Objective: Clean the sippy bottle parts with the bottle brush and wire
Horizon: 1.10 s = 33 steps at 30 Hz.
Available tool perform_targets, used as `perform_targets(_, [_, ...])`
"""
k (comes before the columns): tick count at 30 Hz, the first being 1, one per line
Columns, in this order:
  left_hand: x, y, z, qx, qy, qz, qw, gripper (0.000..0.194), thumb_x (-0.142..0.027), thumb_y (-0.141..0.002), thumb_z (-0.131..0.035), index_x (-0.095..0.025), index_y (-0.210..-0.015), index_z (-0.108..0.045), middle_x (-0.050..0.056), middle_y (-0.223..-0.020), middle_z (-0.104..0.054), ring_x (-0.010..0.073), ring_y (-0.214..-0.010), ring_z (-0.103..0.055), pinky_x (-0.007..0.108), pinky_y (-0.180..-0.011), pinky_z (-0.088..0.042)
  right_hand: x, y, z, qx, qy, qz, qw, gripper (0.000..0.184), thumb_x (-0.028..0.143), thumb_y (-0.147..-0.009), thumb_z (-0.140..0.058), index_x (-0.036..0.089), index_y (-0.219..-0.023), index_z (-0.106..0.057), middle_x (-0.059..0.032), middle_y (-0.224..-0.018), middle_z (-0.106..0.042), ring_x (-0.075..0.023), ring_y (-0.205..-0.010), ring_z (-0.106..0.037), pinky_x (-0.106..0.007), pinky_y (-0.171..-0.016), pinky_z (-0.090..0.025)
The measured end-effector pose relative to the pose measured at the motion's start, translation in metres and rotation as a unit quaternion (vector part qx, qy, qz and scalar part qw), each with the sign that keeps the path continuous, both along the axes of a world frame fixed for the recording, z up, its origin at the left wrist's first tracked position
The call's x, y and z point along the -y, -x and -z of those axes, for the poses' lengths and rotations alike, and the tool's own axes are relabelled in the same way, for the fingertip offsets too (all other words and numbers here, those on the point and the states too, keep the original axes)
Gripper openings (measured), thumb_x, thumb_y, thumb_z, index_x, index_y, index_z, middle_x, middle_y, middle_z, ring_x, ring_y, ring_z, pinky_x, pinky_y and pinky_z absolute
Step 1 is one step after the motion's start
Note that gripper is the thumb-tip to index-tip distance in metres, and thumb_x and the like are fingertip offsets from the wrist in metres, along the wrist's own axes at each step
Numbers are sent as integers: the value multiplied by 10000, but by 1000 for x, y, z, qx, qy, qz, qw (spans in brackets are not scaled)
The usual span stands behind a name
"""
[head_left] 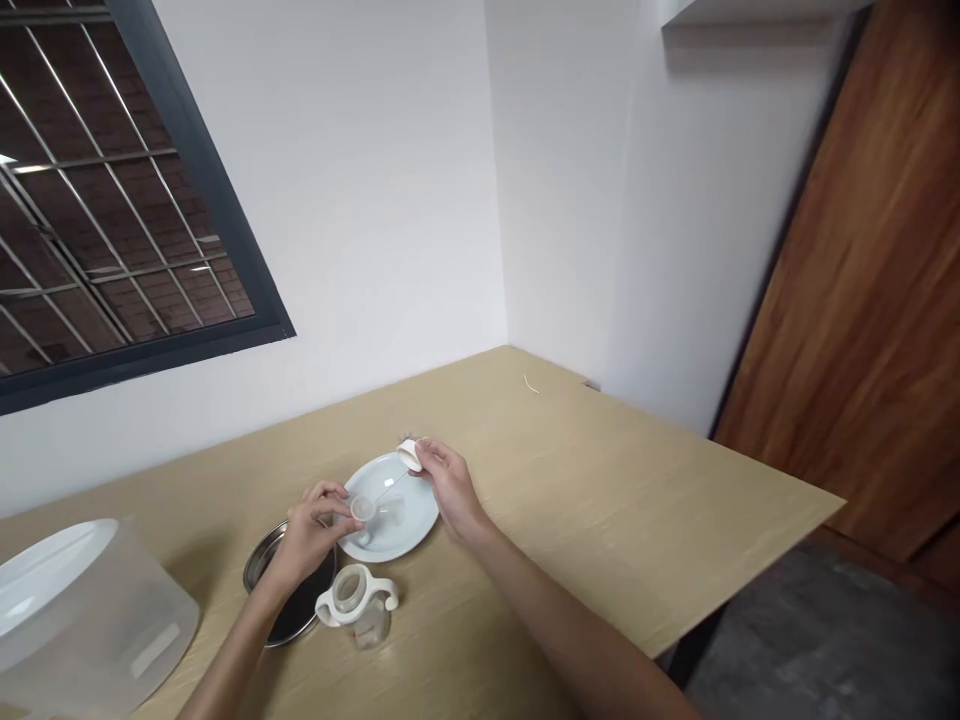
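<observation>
1. Nearest, at the left edge, a large translucent tub (112,630) stands under a white oval top (56,570); I cannot tell what, if anything, it contains.
2. Right of it, a two-handled bottle (360,611) stands upright, open-mouthed and clear, with no filling that I can make out. Its handles (391,588) should offer the safest hold; the smooth wall would probably be slippery if wet.
3. Just beyond, a metal-rimmed pan (307,605) is dark inside and partly covered by the left forearm (244,635).
4. The left hand (319,522) pinches a small translucent piece (363,508) over the left side of a white plate (412,532). It looks light and perhaps soft, best held by its rim.
5. That plate, probably hard and breakable, bears a clear cup-like piece (391,511).
6. The right hand (450,487) pinches a white cap (409,456) over the plate's far right edge. It seems light and stiff; grip its sides. A thin straw (392,486), likely bendable, runs between both pinched pieces; whether it joins them is unclear.
</observation>
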State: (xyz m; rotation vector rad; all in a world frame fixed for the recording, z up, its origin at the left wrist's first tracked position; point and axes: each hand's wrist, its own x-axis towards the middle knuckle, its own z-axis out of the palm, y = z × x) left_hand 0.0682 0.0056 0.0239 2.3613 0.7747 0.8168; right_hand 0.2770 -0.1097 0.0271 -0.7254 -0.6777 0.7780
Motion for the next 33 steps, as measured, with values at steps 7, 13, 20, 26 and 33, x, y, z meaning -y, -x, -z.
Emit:
perform_targets(7, [4, -30, -5, -134, 2, 58, 989, 263, -499, -713, -747, -238, -701, -779, 106, -1012, -666, 299, -1042, -581, 509, -1023, -335, -1, 0, 0, 5, 2, 5, 1000, 341, 505, -788, -711, 173, -856, -671, -36, -922, -654, -158, -867, -585, -264, -754, -485])
perform_targets(13, [7, -48, -20, -79, -17, 84, 993, 312, -499, -834, -632, -225, -822, -781, 107, -1034, -693, 269, -1033, -611, 445, -990, -400, 1, 1, -1, 23, 25, 16, 999, 377, 534, -788, -698, 177, -896, -642, -41, -936, -663, -164, -882, -600, -249, -731, -484])
perform_targets(20, [15, -25, -41, -21, -23, 60, 998, 353, -486, -910, -526, -234, -1000, -757, 92, -1134, -699, 252, -1069, -628, 398, -977, -462, 0, 7, 8, 127, 50, 43, 990, 527, 435, -711, -789, 182, -1129, -591, -90, -1108, -652, -190, -974, -604, -286, -788, -488])
perform_targets(26, [23, -19, -36, -78, -63, 18, 995, 718, -502, -690, -771, -249, -1329, -563, 92, -1211, -672, 297, -1142, -589, 471, -1029, -406, 5, 18, 16, 317, 77, 76, 942, 473, 360, -774, -728, 212, -1193, -567, -85, -1208, -620, -201, -1032, -593, -335, -850, -491])
perform_targets(33, [18, -31, -27, -80, -96, 41, 991, 374, -420, -763, -687, -235, -1088, -673, 62, -1128, -708, 293, -1094, -609, 467, -1039, -354, 9, 25, 15, 375, 67, 66, 922, 471, 247, -758, -718, 232, -1197, -551, -63, -1213, -614, -204, -1055, -586, -355, -911, -485])
